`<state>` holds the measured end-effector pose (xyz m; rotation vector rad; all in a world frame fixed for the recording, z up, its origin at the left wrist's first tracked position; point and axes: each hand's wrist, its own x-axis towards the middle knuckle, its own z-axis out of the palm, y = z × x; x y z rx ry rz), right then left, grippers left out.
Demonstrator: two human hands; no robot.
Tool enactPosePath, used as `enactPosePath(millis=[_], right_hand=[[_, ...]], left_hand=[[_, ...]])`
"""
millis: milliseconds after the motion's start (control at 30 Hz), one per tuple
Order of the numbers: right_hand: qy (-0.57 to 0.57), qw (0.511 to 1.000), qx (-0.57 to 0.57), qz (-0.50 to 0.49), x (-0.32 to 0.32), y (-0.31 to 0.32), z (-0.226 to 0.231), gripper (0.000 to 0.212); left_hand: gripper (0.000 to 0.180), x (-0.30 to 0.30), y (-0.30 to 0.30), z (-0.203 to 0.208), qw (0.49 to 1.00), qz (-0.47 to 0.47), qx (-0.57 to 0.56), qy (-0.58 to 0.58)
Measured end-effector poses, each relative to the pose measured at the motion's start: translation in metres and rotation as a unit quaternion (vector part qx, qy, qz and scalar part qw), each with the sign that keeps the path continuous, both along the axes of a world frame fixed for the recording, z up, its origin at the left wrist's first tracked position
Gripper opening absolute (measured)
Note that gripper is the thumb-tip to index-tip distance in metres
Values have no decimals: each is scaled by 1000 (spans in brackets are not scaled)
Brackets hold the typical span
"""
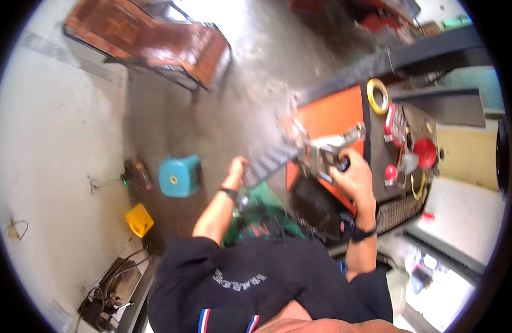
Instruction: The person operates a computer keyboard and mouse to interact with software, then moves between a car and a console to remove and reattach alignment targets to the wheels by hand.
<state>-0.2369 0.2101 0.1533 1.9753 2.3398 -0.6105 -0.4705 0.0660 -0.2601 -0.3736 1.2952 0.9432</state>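
Note:
My left hand is closed on the near end of a long flat dark-grey piece with lighter bands. Its far end reaches to a metal clamp-like device at the edge of an orange-topped bench. Motion blur hides whether the piece sits inside the device or only beside it. At the device's right side, the fingers of my right hand are curled around a dark round knob.
Right of the device are a yellow tape roll, a red dish and a strip of wire mesh. On the floor at left stand a blue stool and a yellow container. A brown chair is farther off.

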Motion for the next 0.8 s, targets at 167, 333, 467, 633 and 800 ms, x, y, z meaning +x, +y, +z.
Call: enactPosePath(millis=[167,333,467,633,800], right_hand=[[36,996,86,0,3,-23,19,47],[168,967,173,84,-28,-45,31,48],[248,943,145,167,-52,-59,36,45],[302,889,97,329,-94,-72,26,42],[356,829,30,431,-131,-104,17,39]], left_hand=[[24,-15,4,57,997,-59,-2,40],[34,-54,-38,85,1000,11,4,21],[39,-95,-85,128,994,86,27,66],[19,-124,-174,197,942,303,36,138],[19,-86,-295,239,862,471,9,187]])
